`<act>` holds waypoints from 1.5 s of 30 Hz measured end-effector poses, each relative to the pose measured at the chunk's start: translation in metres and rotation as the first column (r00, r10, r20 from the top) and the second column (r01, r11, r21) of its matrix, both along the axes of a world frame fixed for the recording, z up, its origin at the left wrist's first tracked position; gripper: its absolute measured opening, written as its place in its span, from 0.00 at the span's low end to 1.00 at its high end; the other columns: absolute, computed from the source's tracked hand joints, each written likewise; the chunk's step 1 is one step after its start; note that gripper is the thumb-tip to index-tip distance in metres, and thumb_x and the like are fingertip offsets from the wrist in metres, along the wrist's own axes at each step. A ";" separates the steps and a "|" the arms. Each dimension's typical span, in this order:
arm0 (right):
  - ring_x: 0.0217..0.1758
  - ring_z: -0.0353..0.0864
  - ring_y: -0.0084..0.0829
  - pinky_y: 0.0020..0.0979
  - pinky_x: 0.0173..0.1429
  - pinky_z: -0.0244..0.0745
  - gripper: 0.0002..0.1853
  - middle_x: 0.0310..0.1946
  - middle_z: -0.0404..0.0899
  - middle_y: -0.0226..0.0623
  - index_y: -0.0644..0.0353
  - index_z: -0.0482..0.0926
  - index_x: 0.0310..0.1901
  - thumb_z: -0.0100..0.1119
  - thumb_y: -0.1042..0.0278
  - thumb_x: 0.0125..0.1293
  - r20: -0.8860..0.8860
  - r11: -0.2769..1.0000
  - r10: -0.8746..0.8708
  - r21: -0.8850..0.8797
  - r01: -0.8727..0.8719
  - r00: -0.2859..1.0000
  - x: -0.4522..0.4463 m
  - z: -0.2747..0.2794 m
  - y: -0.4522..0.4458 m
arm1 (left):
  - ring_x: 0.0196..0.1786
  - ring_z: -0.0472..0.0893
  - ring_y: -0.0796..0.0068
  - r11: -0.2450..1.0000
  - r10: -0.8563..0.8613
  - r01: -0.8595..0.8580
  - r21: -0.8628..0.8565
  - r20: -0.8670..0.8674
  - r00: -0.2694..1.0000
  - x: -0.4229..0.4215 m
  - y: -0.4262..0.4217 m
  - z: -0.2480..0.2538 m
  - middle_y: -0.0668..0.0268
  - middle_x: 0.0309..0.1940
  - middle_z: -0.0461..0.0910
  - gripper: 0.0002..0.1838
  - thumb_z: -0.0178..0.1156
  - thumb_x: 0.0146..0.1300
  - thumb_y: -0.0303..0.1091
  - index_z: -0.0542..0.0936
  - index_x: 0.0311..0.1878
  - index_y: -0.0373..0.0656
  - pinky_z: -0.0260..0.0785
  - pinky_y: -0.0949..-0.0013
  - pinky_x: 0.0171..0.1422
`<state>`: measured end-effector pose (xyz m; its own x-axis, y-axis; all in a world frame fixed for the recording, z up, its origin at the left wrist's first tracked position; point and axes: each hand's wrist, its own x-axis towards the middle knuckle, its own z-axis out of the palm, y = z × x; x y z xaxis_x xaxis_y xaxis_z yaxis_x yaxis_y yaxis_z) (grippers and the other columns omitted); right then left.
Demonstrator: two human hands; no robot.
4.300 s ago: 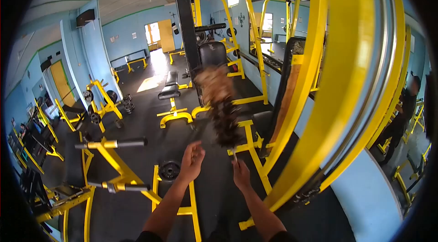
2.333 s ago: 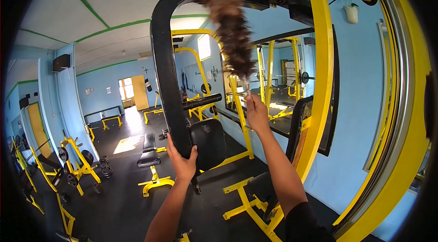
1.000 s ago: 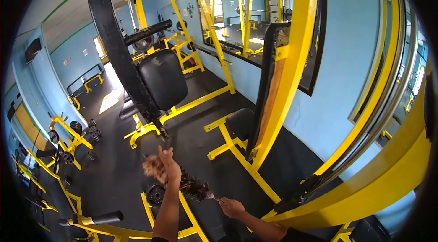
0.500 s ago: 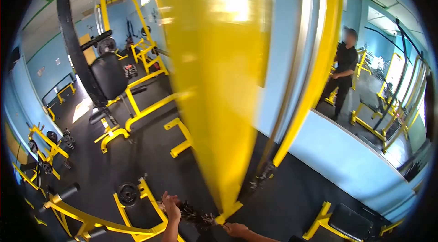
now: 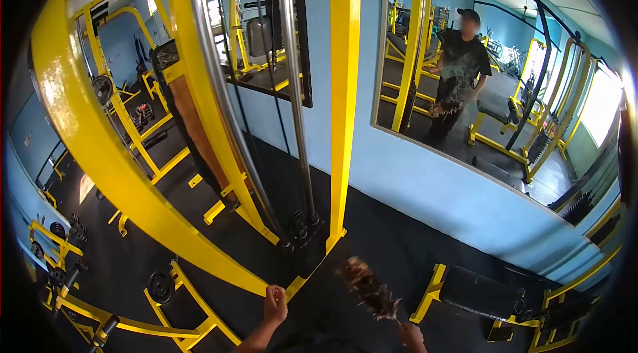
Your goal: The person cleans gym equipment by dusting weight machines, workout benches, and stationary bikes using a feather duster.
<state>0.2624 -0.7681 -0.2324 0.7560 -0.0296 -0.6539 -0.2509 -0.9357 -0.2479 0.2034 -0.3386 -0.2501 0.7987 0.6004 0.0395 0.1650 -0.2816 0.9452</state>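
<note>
My right hand [image 5: 411, 336] grips the thin handle of a feather duster [image 5: 373, 292], whose brown and black feathers point up and to the left over the dark floor. Fingers curled, my left hand [image 5: 275, 305] is beside the lower end of a curved yellow machine frame [image 5: 166, 230]; whether it touches the frame or holds anything is too small to tell. Behind the frame stand two chrome guide rods [image 5: 293, 74] and a yellow upright [image 5: 344, 100].
A large wall mirror [image 5: 492, 123] at the right reflects a person in dark clothes with a duster. A black padded bench [image 5: 482, 292] is at lower right. Low yellow frames with a weight plate [image 5: 160, 287] stand at lower left.
The view has swung right, bringing the mirror and bench further in. The duster has moved away from my left hand and points up-left. My left hand has gone from loosely spread to curled.
</note>
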 end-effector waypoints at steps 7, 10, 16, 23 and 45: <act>0.36 0.81 0.42 0.49 0.45 0.73 0.24 0.35 0.81 0.49 0.58 0.81 0.44 0.47 0.43 0.70 0.432 0.915 -0.154 0.402 -0.037 0.889 0.100 -0.080 -0.001 | 0.38 0.81 0.68 0.988 -0.048 0.055 0.146 -0.056 0.997 0.108 -0.017 0.035 0.62 0.35 0.81 0.18 0.50 0.72 0.50 0.76 0.46 0.43 0.73 0.67 0.43; 0.28 0.77 0.39 0.44 0.32 0.72 0.19 0.24 0.75 0.43 0.60 0.79 0.32 0.48 0.52 0.71 0.449 0.801 -0.267 0.595 -0.062 0.853 0.180 -0.060 0.041 | 0.37 0.83 0.65 0.985 -0.078 0.083 0.152 -0.036 0.996 0.162 -0.025 0.027 0.62 0.35 0.82 0.18 0.51 0.72 0.49 0.77 0.46 0.43 0.74 0.66 0.42; 0.28 0.79 0.42 0.39 0.35 0.71 0.19 0.25 0.79 0.45 0.65 0.83 0.36 0.52 0.55 0.69 0.488 0.751 -0.241 0.641 -0.157 0.839 0.385 -0.047 0.089 | 0.36 0.83 0.62 0.993 -0.083 0.076 0.090 0.077 0.994 0.286 -0.035 0.052 0.58 0.36 0.82 0.16 0.53 0.72 0.43 0.75 0.47 0.39 0.74 0.65 0.42; 0.25 0.77 0.35 0.36 0.32 0.70 0.16 0.22 0.76 0.42 0.63 0.80 0.33 0.55 0.57 0.69 0.616 0.722 -0.105 0.587 -0.366 0.780 0.544 0.015 0.157 | 0.42 0.76 0.71 0.999 -0.009 0.000 0.033 0.280 0.960 0.399 -0.036 0.110 0.60 0.46 0.70 0.14 0.59 0.68 0.34 0.70 0.50 0.37 0.70 0.67 0.46; 0.42 0.80 0.53 0.45 0.44 0.75 0.11 0.39 0.81 0.48 0.60 0.79 0.44 0.51 0.63 0.72 0.933 0.055 -0.155 0.337 -0.940 0.326 0.945 0.218 0.707 | 0.52 0.80 0.57 0.820 0.491 -0.242 -0.519 0.418 0.764 0.555 0.125 0.247 0.56 0.52 0.79 0.40 0.37 0.69 0.69 0.71 0.64 0.41 0.68 0.55 0.58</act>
